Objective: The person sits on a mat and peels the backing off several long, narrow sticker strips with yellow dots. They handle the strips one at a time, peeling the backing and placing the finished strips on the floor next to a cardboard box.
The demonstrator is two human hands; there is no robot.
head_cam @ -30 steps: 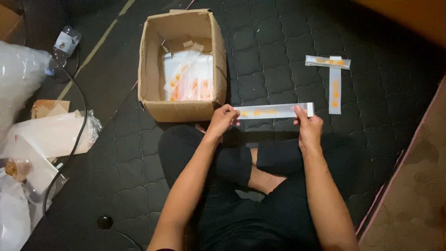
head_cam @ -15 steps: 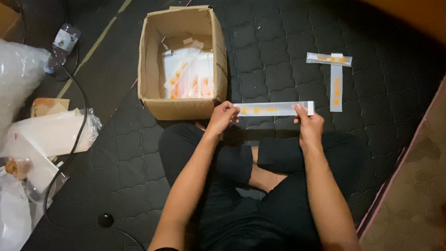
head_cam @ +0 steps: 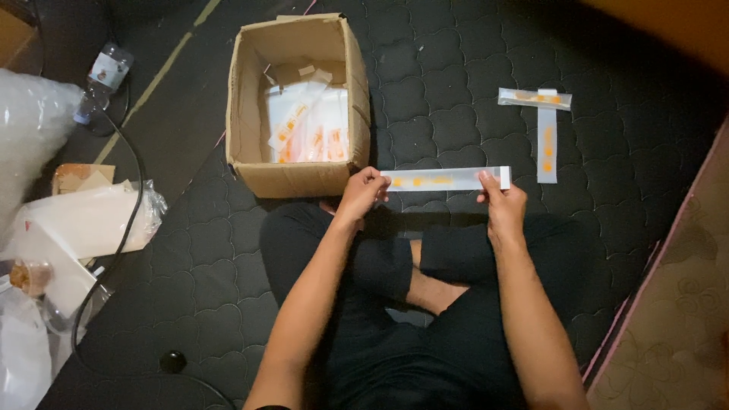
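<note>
Sitting cross-legged on a dark quilted mat [head_cam: 456, 99], legs mostly lost in shadow. Left hand [head_cam: 363, 191] and right hand [head_cam: 501, 203] pinching the ends of a long clear plastic sleeve [head_cam: 444, 179], held flat above the knees. Faint orange print, too blurry to read. Beyond: open cardboard box [head_cam: 300, 106] with more sleeves, two crossed sleeves [head_cam: 545, 125] far right.

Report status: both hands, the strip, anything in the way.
Left hand and right hand each pinch one end of the clear strip, held level above the lap. Open cardboard box sits just beyond the left hand. Nothing between the hands.
</note>
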